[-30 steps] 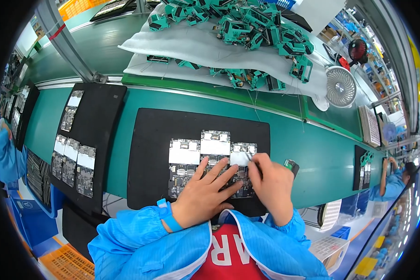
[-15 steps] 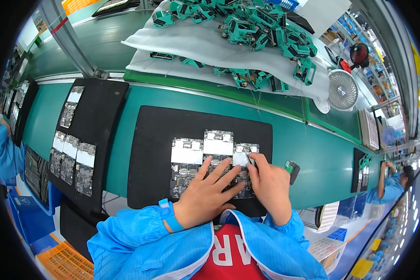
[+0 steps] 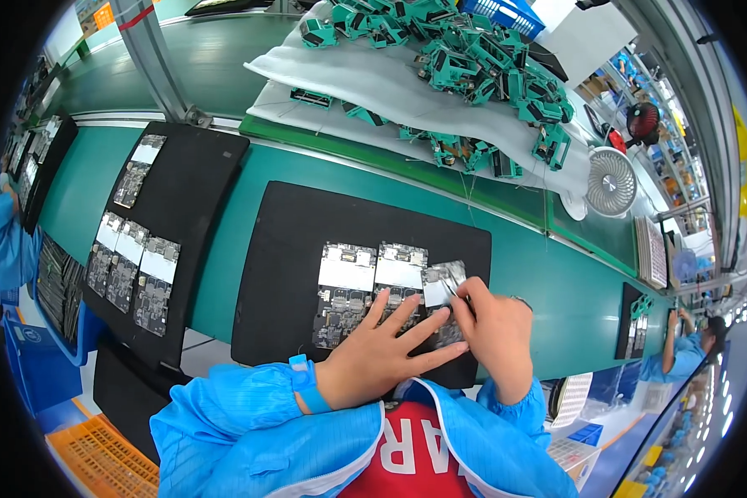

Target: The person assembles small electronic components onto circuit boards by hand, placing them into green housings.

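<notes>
On a black mat [image 3: 286,241] lie three circuit boards with white panels: a left board [image 3: 346,270], a middle board [image 3: 401,266] and a right board [image 3: 440,285]. The right board is tilted against the other two. My left hand [image 3: 378,353] spreads its fingers over the lower parts of the middle and right boards, holding nothing. At the right board's edge my right hand [image 3: 496,328] pinches a thin, tweezer-like tool [image 3: 449,291], mostly hidden by the fingers. My left fingers cover the lower end of the right board.
A second black mat [image 3: 187,199] with several boards lies at left. Green device frames [image 3: 473,58] are heaped on white foam [image 3: 365,70] beyond the rail. A white fan [image 3: 612,181] stands at back right. Co-workers sit at both ends; a blue bin [image 3: 46,365] stands at lower left.
The right board has turned out of line with its neighbours. My right hand has shifted slightly right and nearer, and my left fingers reach farther right. The whole view has rotated a little.
</notes>
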`<action>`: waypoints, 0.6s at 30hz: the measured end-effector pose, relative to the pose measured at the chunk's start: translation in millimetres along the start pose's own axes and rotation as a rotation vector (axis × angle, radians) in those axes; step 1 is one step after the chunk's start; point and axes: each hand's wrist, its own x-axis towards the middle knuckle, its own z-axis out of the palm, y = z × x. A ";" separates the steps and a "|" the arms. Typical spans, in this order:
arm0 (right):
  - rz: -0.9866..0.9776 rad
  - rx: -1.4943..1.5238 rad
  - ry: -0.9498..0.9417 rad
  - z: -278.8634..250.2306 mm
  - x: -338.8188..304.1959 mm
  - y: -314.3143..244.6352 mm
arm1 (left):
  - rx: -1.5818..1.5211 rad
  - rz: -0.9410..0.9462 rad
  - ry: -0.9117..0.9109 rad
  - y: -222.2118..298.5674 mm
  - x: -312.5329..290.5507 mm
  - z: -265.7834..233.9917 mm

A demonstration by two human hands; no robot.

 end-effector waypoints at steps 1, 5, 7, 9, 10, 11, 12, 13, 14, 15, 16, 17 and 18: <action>0.000 -0.053 0.008 1.0 4.3 -2.2 | -0.050 0.004 0.036 -0.9 -1.2 2.2; 0.017 -0.207 0.024 -2.2 3.7 -6.8 | -0.041 -0.008 0.145 -12.1 -12.7 -3.8; 0.035 -0.214 -0.009 -5.8 2.2 -11.0 | 0.024 -0.095 0.079 -17.9 -19.1 -8.1; 0.036 -0.236 -0.001 -7.7 1.3 -9.7 | 0.067 -0.154 0.052 -21.1 -22.8 -4.2; 0.033 -0.235 -0.003 -7.1 1.3 -10.4 | 0.067 -0.158 0.051 -21.6 -23.9 -2.4; 0.035 -0.249 -0.014 -6.4 1.5 -11.2 | 0.046 -0.156 0.059 -22.2 -24.8 -1.0; 0.037 -0.265 -0.024 -5.7 2.1 -11.9 | 0.024 -0.153 0.068 -22.7 -25.4 -0.4; 0.037 -0.267 -0.026 -4.1 3.5 -10.3 | 0.021 -0.153 0.069 -22.8 -26.0 -1.2; 0.069 -0.301 0.005 -1.8 6.1 -5.7 | 0.021 -0.151 0.070 -23.0 -26.4 -2.6; 0.100 -0.336 0.037 -0.1 7.6 -1.1 | 0.021 -0.149 0.072 -23.3 -26.8 -3.9; 0.084 -0.315 0.063 0.9 5.1 3.5 | 0.019 -0.152 0.076 -23.6 -26.9 -4.2; 0.080 -0.317 0.062 -0.9 3.7 2.2 | 0.016 -0.145 0.079 -24.0 -26.8 -4.4; 0.062 -0.234 0.044 -4.2 2.8 -0.4 | 0.014 -0.138 0.082 -24.4 -26.7 -4.3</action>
